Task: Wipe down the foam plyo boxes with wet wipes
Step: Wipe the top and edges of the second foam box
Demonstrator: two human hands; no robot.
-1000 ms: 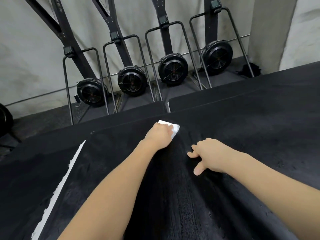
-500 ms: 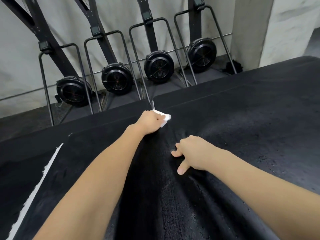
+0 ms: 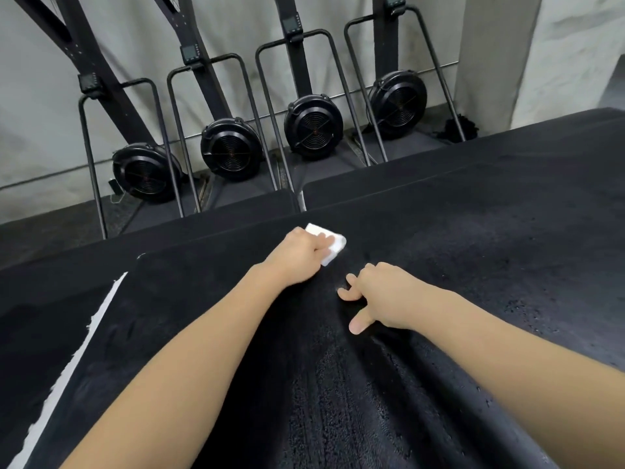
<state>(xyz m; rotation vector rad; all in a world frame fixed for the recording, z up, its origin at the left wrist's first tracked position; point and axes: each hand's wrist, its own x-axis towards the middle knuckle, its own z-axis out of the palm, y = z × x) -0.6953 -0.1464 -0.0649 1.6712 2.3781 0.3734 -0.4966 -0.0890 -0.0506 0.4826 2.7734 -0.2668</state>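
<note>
Left hand (image 3: 301, 255) curled over folded wet wipe (image 3: 329, 244), pressed flat near far edge of foam plyo box (image 3: 473, 265) for full contact; right hand (image 3: 378, 299) empty, fingers loosely bent, braced on top for support.

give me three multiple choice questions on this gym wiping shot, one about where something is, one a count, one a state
1. Where is the wet wipe?
A. under the left hand, on the black foam plyo box
B. on the floor by the wall
C. in the right hand

2. How many round black fan housings stand by the wall?
A. two
B. four
C. six

3. What is the right hand doing?
A. gripping a spray bottle
B. raised in the air
C. resting on the box, holding nothing

Answers:
1. A, the left hand presses the white wipe onto the foam plyo box.
2. B, four fan housings stand in a row.
3. C, the right hand lies on the box top with nothing in it.
</note>
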